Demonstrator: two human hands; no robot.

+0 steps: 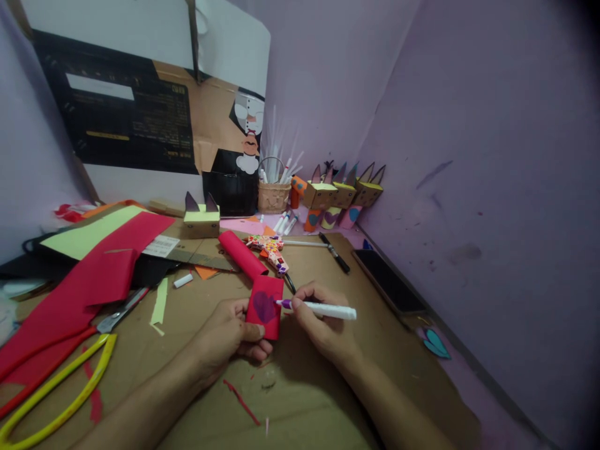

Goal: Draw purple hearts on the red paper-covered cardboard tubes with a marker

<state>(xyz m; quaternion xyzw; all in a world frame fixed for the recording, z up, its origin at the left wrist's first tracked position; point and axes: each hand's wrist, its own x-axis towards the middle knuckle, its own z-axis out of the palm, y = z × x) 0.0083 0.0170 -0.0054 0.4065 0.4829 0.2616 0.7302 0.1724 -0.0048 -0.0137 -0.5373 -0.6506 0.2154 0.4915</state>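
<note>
Curved red paper (265, 306) in left hand (230, 332); slim marker (330, 309) in right hand (327, 328)

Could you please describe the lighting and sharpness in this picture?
Head view: dim light, soft shadow beside the right hand; head view: upper-right corner dark; head view: marker fairly clear, small print on the cardboard box too blurred to read.

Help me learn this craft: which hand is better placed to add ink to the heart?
Probably the right hand: it holds the marker, tip at the heart, while the left hand grips the red paper piece.
</note>
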